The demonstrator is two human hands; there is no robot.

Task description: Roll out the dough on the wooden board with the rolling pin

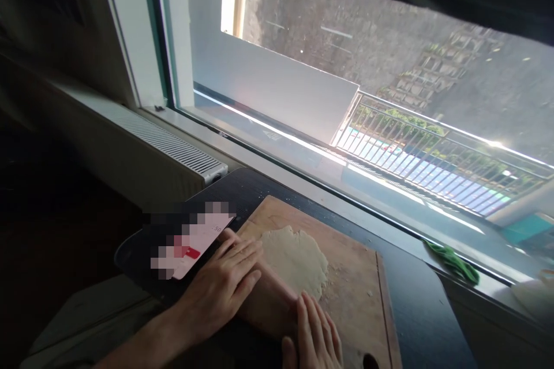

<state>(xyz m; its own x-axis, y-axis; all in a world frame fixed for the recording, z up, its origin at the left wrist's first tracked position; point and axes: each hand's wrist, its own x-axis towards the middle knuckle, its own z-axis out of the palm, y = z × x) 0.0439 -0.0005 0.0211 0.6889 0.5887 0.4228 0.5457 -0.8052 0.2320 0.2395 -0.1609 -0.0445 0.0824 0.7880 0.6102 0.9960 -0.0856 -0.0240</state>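
Observation:
A thin wooden rolling pin (277, 285) lies slantwise along the near edge of a flat, ragged-edged round of pale dough (296, 259). My left hand (227, 277) rests on the pin near its far left end, fingers stretched out and thumb apart. Towards the pin's near right end, my right hand (314, 334) lies with its fingers extended; its palm is partly cut off by the frame's bottom edge. Beneath all this is a wooden cutting board (357, 305), with small dough crumbs scattered beside the round.
The board sits on a dark table (411, 294). A pink and white flat item (208, 242), partly pixelated, lies left of the board. Behind the table are a window sill (372, 225) with a green cloth-like bundle (452, 262) and a white radiator (164, 138).

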